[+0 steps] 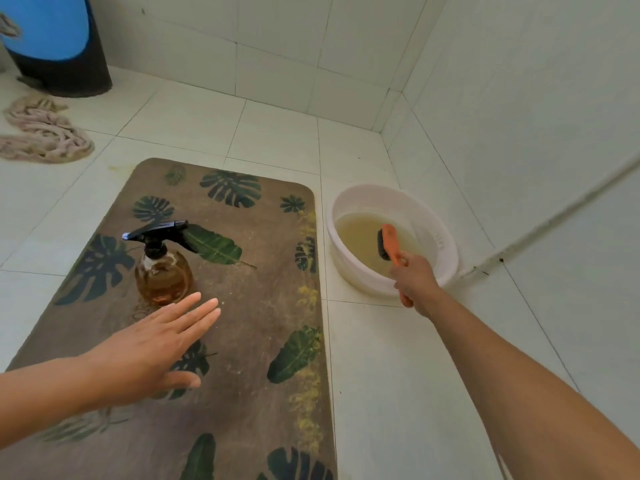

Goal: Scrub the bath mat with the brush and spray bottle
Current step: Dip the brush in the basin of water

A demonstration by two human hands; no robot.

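A brown bath mat [249, 306] printed with green leaves lies on the white tiled floor. An amber spray bottle [162, 271] with a black trigger head stands upright on its left half. My left hand [156, 344] hovers flat over the mat just in front of the bottle, fingers spread, holding nothing. My right hand [415, 282] grips the handle of an orange brush [389, 242] with dark bristles. The brush head sits inside a white basin [446, 244], at the surface of yellowish water.
The basin stands on the floor right of the mat, close to the tiled corner walls. A pinkish rope-like mop head [41, 133] lies at the far left. Behind it stands a blue and black container [59, 46]. A thin pipe [554, 216] runs along the right wall.
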